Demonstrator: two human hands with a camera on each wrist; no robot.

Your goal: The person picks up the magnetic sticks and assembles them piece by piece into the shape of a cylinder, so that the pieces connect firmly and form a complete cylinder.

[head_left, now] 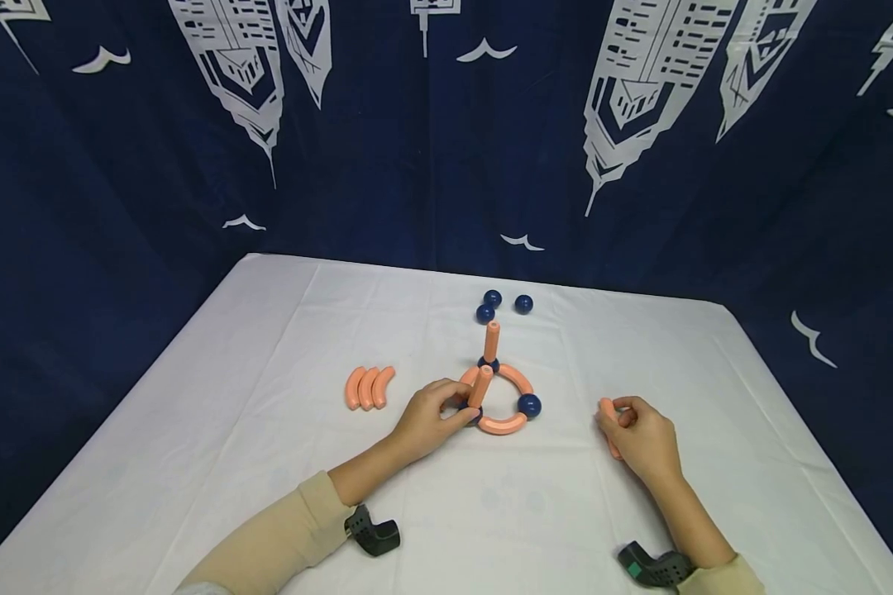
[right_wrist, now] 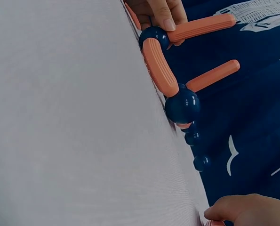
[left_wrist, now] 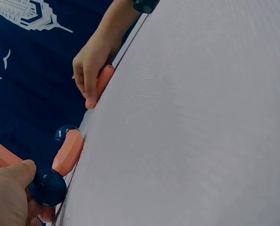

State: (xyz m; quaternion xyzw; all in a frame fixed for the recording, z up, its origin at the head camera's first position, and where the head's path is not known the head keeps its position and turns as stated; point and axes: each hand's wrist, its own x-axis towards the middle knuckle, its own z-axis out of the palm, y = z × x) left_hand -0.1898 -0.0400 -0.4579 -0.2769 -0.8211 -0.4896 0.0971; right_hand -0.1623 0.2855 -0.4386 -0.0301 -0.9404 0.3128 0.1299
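Observation:
A ring of curved orange building rods (head_left: 503,426) and dark blue balls (head_left: 529,406) lies on the table. Two straight orange rods stand up from it, a rear one (head_left: 492,340) and a front one (head_left: 479,387). My left hand (head_left: 432,417) pinches the foot of the front rod where it meets its blue ball (left_wrist: 48,187); part of that ball is hidden by the fingers. Well to the right of the ring, my right hand (head_left: 643,436) holds a loose orange rod (head_left: 608,411) between thumb and fingers, low over the cloth.
Several curved orange rods (head_left: 367,388) lie side by side left of the ring. Behind it are 3 loose blue balls (head_left: 493,298). White cloth covers the table (head_left: 290,330), and a dark blue printed curtain (head_left: 417,182) hangs past its far edge.

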